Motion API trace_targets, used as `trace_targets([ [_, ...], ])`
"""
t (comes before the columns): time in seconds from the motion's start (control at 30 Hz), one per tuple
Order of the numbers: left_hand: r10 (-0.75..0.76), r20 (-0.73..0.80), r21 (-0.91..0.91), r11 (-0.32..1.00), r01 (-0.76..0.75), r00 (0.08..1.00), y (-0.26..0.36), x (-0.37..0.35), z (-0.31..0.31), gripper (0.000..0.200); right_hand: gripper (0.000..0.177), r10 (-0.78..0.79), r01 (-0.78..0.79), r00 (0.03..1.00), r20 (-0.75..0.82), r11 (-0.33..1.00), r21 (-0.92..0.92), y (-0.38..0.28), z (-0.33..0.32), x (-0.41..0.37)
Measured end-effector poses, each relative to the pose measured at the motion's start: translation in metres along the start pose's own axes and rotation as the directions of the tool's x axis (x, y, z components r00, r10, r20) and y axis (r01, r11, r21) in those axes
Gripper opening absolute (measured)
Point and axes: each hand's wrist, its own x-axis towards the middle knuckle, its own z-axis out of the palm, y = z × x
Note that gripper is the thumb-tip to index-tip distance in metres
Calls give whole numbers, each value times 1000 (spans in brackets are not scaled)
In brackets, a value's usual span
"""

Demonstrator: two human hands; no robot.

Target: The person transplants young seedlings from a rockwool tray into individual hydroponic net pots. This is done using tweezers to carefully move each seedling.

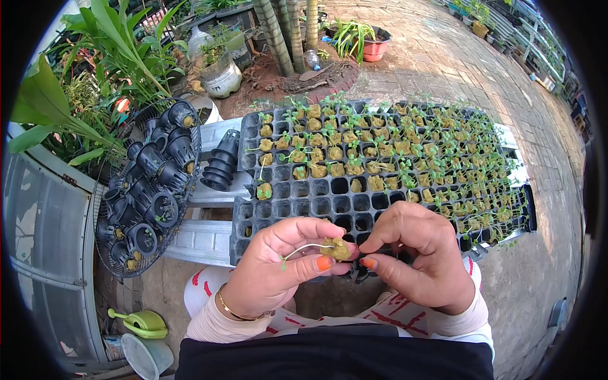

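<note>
My left hand [282, 263] is closed, with thumb and fingers holding a seedling plug [336, 249], a yellow-brown cube of growing medium. A thin pale stem with a small green leaf trails from it leftward across the fingers. Just right of the plug, my right hand [421, 256] has its thumb and index fingertip brought together in a pinch. Anything between those fingertips is too small to make out. Beneath both hands lie black seedling trays [301, 208], their cells largely filled with similar plugs and sprouts toward the back and right. Several cells nearest my hands hold no plug.
At left, a black wire basket [117, 271] holds several black net pots [152, 158], some with plugs. A stack of net pots [221, 161] lies on the metal slatted table [199, 244]. A green watering can [144, 323] and a bucket [145, 354] stand on the ground lower left.
</note>
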Motion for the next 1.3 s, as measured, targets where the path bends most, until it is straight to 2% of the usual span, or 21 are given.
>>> trace_targets([
  [0.07,-7,-6,-26,1000,7,1000,0,0,-2,30,10,-34,34,999,4,999,13,4,0,0],
  [0.13,-30,128,-137,989,48,991,0,1,-7,29,10,-70,70,998,10,998,5,10,-1,-2],
  [0.17,-30,128,-136,990,48,991,0,2,-6,29,10,-70,70,998,9,998,5,6,0,-1],
  [0.23,-52,65,-161,985,62,997,0,2,-4,29,14,87,-88,995,-43,996,-23,-6,0,1],
  [0.27,-53,66,-160,985,63,996,0,2,-4,29,14,87,-88,995,-45,996,-22,-6,0,1],
  [0.37,-60,71,-162,984,71,996,0,2,-5,30,19,21,-19,1000,21,997,-71,2,-5,0],
  [0.43,1,74,-134,991,9,997,-3,2,-7,31,26,-137,137,986,91,991,-2,14,-7,-3],
  [0.47,2,73,-134,991,8,997,-3,2,-7,31,26,-137,138,986,91,990,-2,11,-6,-2],
  [0.53,83,77,50,995,-87,994,-4,2,-7,33,24,25,-25,1000,6,998,-61,2,-3,-1],
  [0.57,84,77,49,995,-88,993,-4,2,-8,33,24,25,-25,1000,6,998,-62,1,-3,-1],
  [0.63,132,117,221,963,-156,984,-4,3,-9,34,23,58,-57,998,-14,996,66,0,-2,-2],
  [0.67,133,117,220,963,-156,984,-4,3,-8,34,23,58,-57,998,-13,996,65,1,0,-3],
  [0.73,175,62,342,921,-186,983,-6,3,-5,37,22,93,-87,995,-40,988,126,4,7,-4],
  [0.93,190,-107,212,963,-164,976,-8,-2,6,35,19,85,-49,986,-143,970,238,12,24,-8],
  [1.17,279,-35,172,948,-269,960,-13,-3,0,28,18,107,-65,984,-143,960,272,7,26,-7],
  [1.23,338,-18,178,927,-330,941,-14,-2,2,26,19,-96,117,971,-220,990,82,10,28,-6],
  [1.27,339,-20,178,927,-330,941,-15,-2,2,26,19,-96,117,971,-218,990,82,10,29,-5],
  [1.3,360,-29,182,919,-350,932,-16,-2,2,25,19,-170,171,959,-227,985,-16,10,30,-4],
])
